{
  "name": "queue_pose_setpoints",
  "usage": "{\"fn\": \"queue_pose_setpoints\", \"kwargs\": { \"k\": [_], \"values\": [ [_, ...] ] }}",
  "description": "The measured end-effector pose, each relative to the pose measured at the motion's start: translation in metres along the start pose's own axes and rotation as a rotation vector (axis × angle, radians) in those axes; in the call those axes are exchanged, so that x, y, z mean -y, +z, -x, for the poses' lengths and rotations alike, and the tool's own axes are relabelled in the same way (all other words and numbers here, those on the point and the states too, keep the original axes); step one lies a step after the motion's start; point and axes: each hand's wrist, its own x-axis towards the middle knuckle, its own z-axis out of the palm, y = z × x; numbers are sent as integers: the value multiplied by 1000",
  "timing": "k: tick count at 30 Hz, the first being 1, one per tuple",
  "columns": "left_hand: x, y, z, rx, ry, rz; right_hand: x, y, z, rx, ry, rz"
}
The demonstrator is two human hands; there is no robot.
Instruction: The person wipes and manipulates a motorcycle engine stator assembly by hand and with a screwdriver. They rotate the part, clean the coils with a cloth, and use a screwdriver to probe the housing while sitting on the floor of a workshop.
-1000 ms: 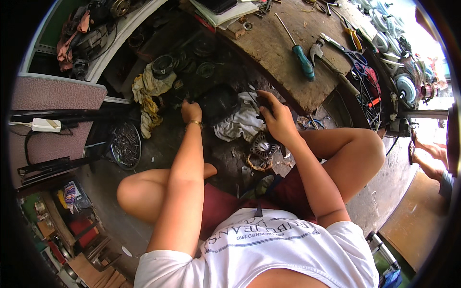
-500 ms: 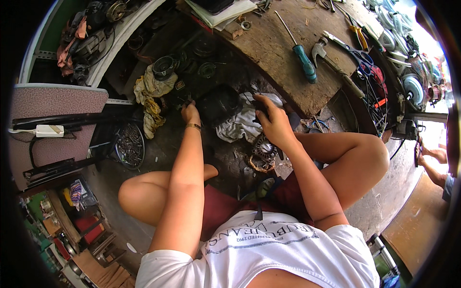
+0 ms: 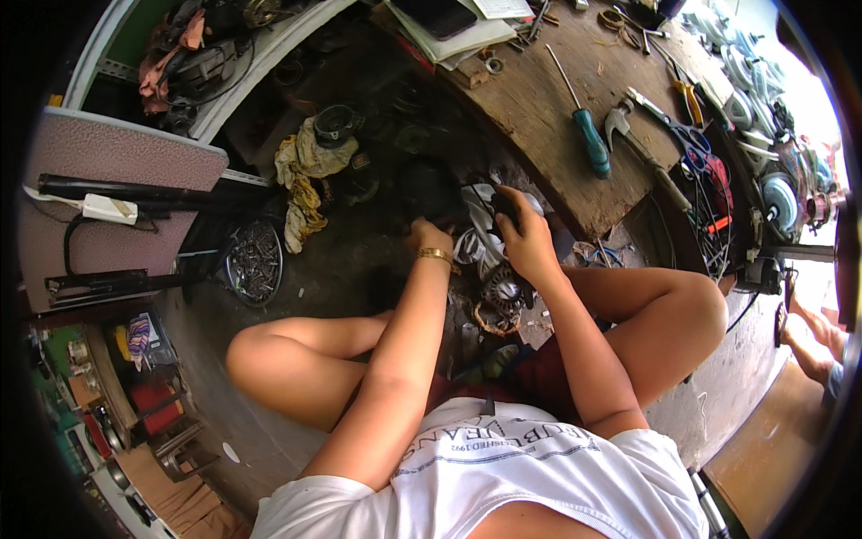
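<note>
My left hand is closed at the near edge of a dark, bulky black object on the ground; whatever its fingers hold is lost in shadow. To its right, my right hand curls around a small dark thing that I cannot make out. A crumpled pale cloth lies between and behind the hands. Below my right hand sits a round metal motor part with fins, beside a ring of copper-coloured wire.
A wooden bench at upper right carries a teal screwdriver, a hammer and blue-handled scissors. At left are a bowl of small metal parts and a stained yellowish rag. Another person's legs show at far right.
My left hand has moved right and toward me, closer to my right hand. The right hand has shifted slightly nearer. The whole view has swung a little.
</note>
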Motion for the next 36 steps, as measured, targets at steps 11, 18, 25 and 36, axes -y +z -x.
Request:
{"fn": "queue_pose_setpoints", "kwargs": {
  "k": [11,18,25,36],
  "values": [
    [4,-24,-19,63,-102,195,-4,9,-5,0,-9,-33],
    [5,-35,-1,82,90,-78,-10,11,-11,11,-14,-4],
    [-12,-51,-28,228,-10,-154,-18,22,-14,126,166,2],
    [-102,-43,-67,377,-219,-533,-18,28,-15,216,151,91]
  ]
}}
